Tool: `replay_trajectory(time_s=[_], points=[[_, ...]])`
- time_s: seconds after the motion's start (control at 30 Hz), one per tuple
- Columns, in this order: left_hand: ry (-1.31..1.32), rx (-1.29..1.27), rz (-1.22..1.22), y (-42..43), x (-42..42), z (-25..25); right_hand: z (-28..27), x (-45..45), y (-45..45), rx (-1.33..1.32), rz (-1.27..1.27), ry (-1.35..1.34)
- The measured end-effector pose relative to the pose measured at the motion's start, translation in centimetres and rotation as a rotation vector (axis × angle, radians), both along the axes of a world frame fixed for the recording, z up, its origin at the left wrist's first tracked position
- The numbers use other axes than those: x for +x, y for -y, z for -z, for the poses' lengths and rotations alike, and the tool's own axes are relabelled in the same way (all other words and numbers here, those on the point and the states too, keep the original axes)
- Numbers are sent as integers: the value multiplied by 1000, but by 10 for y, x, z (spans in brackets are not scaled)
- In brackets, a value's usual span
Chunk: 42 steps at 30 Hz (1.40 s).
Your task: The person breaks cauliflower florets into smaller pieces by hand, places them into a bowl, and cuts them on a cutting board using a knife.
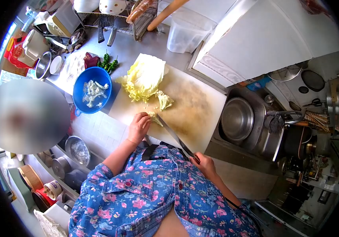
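My left hand (139, 127) is closed on a cauliflower floret (153, 117) at the near left edge of the cutting board (201, 118). In my right hand (204, 164) is the dark handle of a knife (173, 135). Its blade slants across the board's near edge, with the tip beside the floret. Another cauliflower piece (164, 100) lies just beyond, against a large pale cabbage (145, 77). Small crumbs dot the board near my left fingers. To the left, a blue bowl (78, 96) holds several cut cauliflower pieces (94, 91).
Green peppers (108, 63) and a dark red item (91, 60) sit behind the bowl. On the right, a sink (259, 136) contains a metal basin (237, 119). A clear plastic bin (187, 35) stands behind the board. A blurred round patch hides the left side.
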<state>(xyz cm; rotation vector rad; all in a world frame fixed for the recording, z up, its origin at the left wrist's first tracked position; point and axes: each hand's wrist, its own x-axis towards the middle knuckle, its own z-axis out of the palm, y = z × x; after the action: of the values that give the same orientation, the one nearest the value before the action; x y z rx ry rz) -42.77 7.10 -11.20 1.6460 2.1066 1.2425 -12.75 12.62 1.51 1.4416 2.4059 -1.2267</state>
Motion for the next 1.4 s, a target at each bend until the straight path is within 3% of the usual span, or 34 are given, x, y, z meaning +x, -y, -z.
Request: replay_trajectory(time_s=[0.5, 0.8, 0.97, 1.1, 1.4], points=[[27, 36, -14, 2, 3, -2, 4, -3, -4, 23, -5, 64], [62, 35, -52, 0, 5, -1, 17, -11, -10, 77, -180, 190], [138, 0, -94, 0, 4, 6, 64, -1, 2, 165, -97, 71], [124, -10, -81, 1, 5, 5, 53, -4, 4, -18, 101, 40], [70, -55, -80, 1, 7, 2, 36, 4, 7, -84, 219, -51]])
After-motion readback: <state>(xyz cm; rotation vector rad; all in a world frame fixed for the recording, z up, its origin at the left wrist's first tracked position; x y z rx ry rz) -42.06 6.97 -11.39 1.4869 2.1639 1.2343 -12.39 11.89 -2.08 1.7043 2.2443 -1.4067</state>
